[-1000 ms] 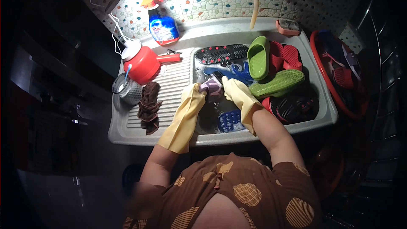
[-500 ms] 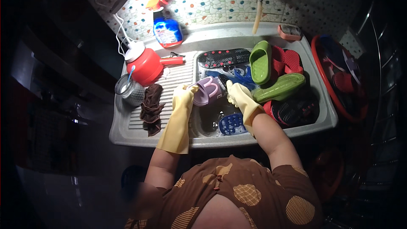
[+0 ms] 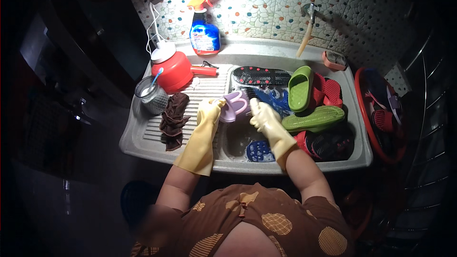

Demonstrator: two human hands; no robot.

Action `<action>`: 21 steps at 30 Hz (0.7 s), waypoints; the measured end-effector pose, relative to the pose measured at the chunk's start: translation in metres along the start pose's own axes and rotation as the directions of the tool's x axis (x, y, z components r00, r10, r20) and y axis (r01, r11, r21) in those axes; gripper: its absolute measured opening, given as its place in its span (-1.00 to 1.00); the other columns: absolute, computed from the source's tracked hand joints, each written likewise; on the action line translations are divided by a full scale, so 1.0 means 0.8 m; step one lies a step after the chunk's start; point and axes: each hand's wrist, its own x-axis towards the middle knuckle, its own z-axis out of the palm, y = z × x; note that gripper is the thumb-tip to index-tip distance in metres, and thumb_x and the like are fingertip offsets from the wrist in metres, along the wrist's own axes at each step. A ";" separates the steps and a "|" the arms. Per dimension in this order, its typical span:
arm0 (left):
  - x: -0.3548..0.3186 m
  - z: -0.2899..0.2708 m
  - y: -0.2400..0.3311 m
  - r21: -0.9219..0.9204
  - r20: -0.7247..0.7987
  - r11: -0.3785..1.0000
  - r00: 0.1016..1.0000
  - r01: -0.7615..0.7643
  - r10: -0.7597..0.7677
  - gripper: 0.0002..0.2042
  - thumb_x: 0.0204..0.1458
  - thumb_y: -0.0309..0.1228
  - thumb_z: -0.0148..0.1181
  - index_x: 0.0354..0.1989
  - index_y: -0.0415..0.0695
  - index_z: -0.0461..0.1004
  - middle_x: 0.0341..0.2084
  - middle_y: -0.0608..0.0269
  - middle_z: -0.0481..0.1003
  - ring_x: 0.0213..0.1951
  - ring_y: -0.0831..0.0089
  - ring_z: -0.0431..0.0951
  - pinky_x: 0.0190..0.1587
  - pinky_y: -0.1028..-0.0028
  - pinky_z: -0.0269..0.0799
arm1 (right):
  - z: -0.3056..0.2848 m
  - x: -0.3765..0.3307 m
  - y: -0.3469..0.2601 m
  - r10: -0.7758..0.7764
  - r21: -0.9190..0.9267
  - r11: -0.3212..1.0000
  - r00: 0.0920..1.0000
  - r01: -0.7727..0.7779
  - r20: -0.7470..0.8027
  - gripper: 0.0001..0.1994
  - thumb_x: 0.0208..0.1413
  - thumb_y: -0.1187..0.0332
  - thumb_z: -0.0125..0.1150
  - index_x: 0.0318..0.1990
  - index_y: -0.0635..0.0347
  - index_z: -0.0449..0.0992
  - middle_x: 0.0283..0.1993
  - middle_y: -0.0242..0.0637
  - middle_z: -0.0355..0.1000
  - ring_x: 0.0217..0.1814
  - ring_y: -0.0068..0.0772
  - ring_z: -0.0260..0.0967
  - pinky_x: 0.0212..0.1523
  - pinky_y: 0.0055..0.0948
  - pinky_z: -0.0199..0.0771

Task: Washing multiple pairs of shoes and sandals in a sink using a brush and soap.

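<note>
Yellow rubber gloves cover both my hands. My left hand (image 3: 208,114) grips a lilac slipper (image 3: 229,111) by one end, over the left part of the sink basin (image 3: 234,146). Closed in a fist, my right hand (image 3: 266,121) holds a scrubbing brush (image 3: 249,94); its dark bristles show just past the fingers, beside the slipper, while the handle is hidden. Below the hands a blue slipper (image 3: 260,151) lies in soapy water. Green slippers (image 3: 300,91), red ones (image 3: 328,91) and a black sole with red dots (image 3: 263,75) fill the basin's far and right sides.
On the ribbed drainboard (image 3: 200,88) stand a red dipper (image 3: 172,72), a glass jar (image 3: 153,101) and a crumpled brown cloth (image 3: 174,116). A spray bottle (image 3: 205,37) is behind them. The tap (image 3: 310,14) has a hose. A red tub (image 3: 364,114) sits at right.
My right hand and the brush have shifted slightly left against the slipper, and the glove is blurred. The whole view has turned a little; my left hand keeps its hold.
</note>
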 end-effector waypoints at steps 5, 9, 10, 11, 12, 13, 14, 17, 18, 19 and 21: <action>-0.005 -0.004 0.012 0.132 0.017 0.991 1.000 -0.011 0.009 -0.63 0.04 -0.40 0.28 0.00 -0.34 0.53 -0.19 0.04 0.62 -0.09 0.32 0.57 0.05 0.38 0.37 | 0.014 -0.025 -0.018 -0.130 -0.260 0.958 0.991 0.121 -0.020 -0.41 0.33 -0.21 -0.24 -0.17 0.18 0.46 -0.59 -0.30 0.45 -0.66 -0.40 0.36 -0.59 -0.33 0.37; -0.026 0.007 0.028 0.395 0.086 0.918 0.996 -0.040 0.006 -0.61 0.04 -0.41 0.28 0.03 -0.34 0.52 -0.16 0.04 0.61 -0.07 0.32 0.56 0.08 0.38 0.35 | -0.001 -0.012 -0.015 0.121 -0.050 0.991 0.993 -0.121 -0.001 -0.43 0.32 -0.18 -0.21 -0.23 0.19 0.45 -0.56 -0.28 0.46 -0.66 -0.42 0.35 -0.57 -0.37 0.41; -0.033 0.014 0.033 0.469 0.111 0.882 0.994 -0.052 -0.001 -0.61 0.04 -0.41 0.28 0.03 -0.34 0.52 -0.16 0.04 0.61 -0.06 0.32 0.56 0.08 0.38 0.35 | -0.004 -0.008 -0.012 0.115 -0.045 0.992 0.993 -0.115 -0.004 -0.41 0.31 -0.19 -0.21 -0.24 0.22 0.46 -0.57 -0.27 0.46 -0.66 -0.42 0.36 -0.57 -0.38 0.42; -0.039 0.019 0.039 0.537 0.145 0.841 0.989 -0.068 -0.013 -0.61 0.04 -0.41 0.28 0.04 -0.34 0.52 -0.15 0.04 0.61 -0.05 0.32 0.56 0.09 0.38 0.35 | -0.006 -0.004 -0.009 0.118 -0.033 0.992 0.993 -0.119 -0.014 -0.39 0.31 -0.20 -0.20 -0.24 0.26 0.47 -0.58 -0.27 0.46 -0.66 -0.42 0.36 -0.57 -0.39 0.43; -0.045 0.024 0.044 0.592 0.188 0.801 0.982 -0.087 -0.032 -0.60 0.04 -0.41 0.27 0.04 -0.34 0.51 -0.15 0.04 0.61 -0.05 0.32 0.56 0.09 0.38 0.35 | -0.005 0.000 -0.006 0.121 0.008 0.993 0.992 -0.121 -0.036 -0.48 0.32 -0.15 -0.13 -0.24 0.17 0.46 -0.64 -0.35 0.39 -0.72 -0.50 0.29 -0.68 -0.44 0.28; -0.051 0.028 0.048 0.644 0.231 0.757 0.971 -0.112 -0.053 -0.60 0.04 -0.41 0.27 0.05 -0.35 0.51 -0.14 0.04 0.61 -0.04 0.32 0.56 0.10 0.38 0.34 | -0.005 0.004 -0.002 0.121 -0.002 0.993 0.992 -0.121 -0.031 -0.48 0.32 -0.15 -0.13 -0.24 0.17 0.46 -0.64 -0.35 0.39 -0.72 -0.50 0.29 -0.68 -0.44 0.28; -0.056 0.031 0.051 0.675 0.278 0.724 0.958 -0.141 -0.072 -0.59 0.04 -0.41 0.27 0.06 -0.35 0.51 -0.13 0.03 0.61 -0.03 0.31 0.55 0.10 0.39 0.34 | -0.001 0.008 0.002 0.108 -0.027 0.994 0.993 -0.109 -0.039 -0.42 0.31 -0.18 -0.17 -0.24 0.24 0.48 -0.58 -0.28 0.46 -0.68 -0.43 0.35 -0.62 -0.40 0.36; -0.066 0.029 0.051 0.648 0.431 0.708 0.902 -0.279 -0.039 -0.55 0.03 -0.43 0.27 0.12 -0.34 0.46 -0.05 0.00 0.57 0.02 0.30 0.53 0.14 0.40 0.31 | 0.007 0.021 0.017 0.115 -0.108 0.987 0.993 -0.117 -0.020 -0.29 0.31 -0.25 -0.24 -0.25 0.34 0.55 -0.50 -0.18 0.56 -0.62 -0.34 0.43 -0.53 -0.33 0.45; -0.067 0.027 0.048 0.622 0.483 0.707 0.875 -0.337 -0.008 -0.50 0.02 -0.44 0.26 0.18 -0.33 0.41 0.02 -0.03 0.53 0.06 0.28 0.51 0.17 0.40 0.30 | 0.009 0.027 0.022 0.159 -0.117 0.981 0.987 -0.154 0.032 -0.27 0.31 -0.26 -0.27 -0.27 0.31 0.57 -0.50 -0.20 0.57 -0.59 -0.34 0.46 -0.51 -0.32 0.47; -0.065 0.022 0.046 0.587 0.576 0.698 0.818 -0.409 -0.005 -0.41 0.01 -0.47 0.25 0.29 -0.30 0.32 0.16 -0.09 0.45 0.15 0.24 0.47 0.23 0.42 0.26 | 0.012 0.032 0.026 0.234 -0.143 0.964 0.971 -0.225 0.042 -0.25 0.31 -0.28 -0.30 -0.30 0.28 0.59 -0.50 -0.22 0.58 -0.56 -0.35 0.50 -0.49 -0.32 0.49; -0.056 0.014 0.041 0.578 0.714 0.537 0.700 -0.614 0.032 -0.22 -0.05 -0.48 0.26 0.42 -0.25 0.11 0.35 -0.12 0.22 0.28 0.19 0.35 0.30 0.43 0.22 | 0.016 0.040 0.032 0.219 -0.185 0.962 0.973 -0.202 0.076 -0.22 0.31 -0.28 -0.34 -0.33 0.30 0.62 -0.43 -0.17 0.62 -0.49 -0.29 0.54 -0.42 -0.31 0.52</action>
